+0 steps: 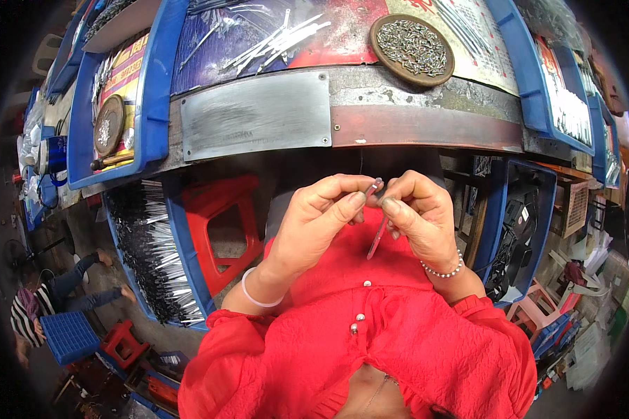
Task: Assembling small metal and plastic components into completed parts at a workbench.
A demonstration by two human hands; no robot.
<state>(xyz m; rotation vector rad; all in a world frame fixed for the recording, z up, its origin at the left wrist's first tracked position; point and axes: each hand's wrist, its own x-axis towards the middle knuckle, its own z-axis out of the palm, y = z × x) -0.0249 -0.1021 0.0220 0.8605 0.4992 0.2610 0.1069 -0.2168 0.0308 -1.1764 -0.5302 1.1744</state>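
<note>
My left hand (328, 220) is closed in a pinch, its thumb and forefinger on a narrow metal strip (374, 187) whose end sticks up between my hands. Close beside it, my right hand (421, 209) also pinches, and a slim greyish metal strip (377, 241) slants down from its fingertips. Fingers hide whether these are two strips or parts of one piece, and any small part at the tips. Both hands are over my red-clothed lap, just in front of the bench edge.
A metal plate (257, 117) is screwed to the bench front. Behind lie loose metal strips (276, 43) and a round dish (379, 50) of small metal pins. Blue bins (157, 91) flank the bench. A red stool (220, 209) stands lower left; another person (45, 300) is farther left.
</note>
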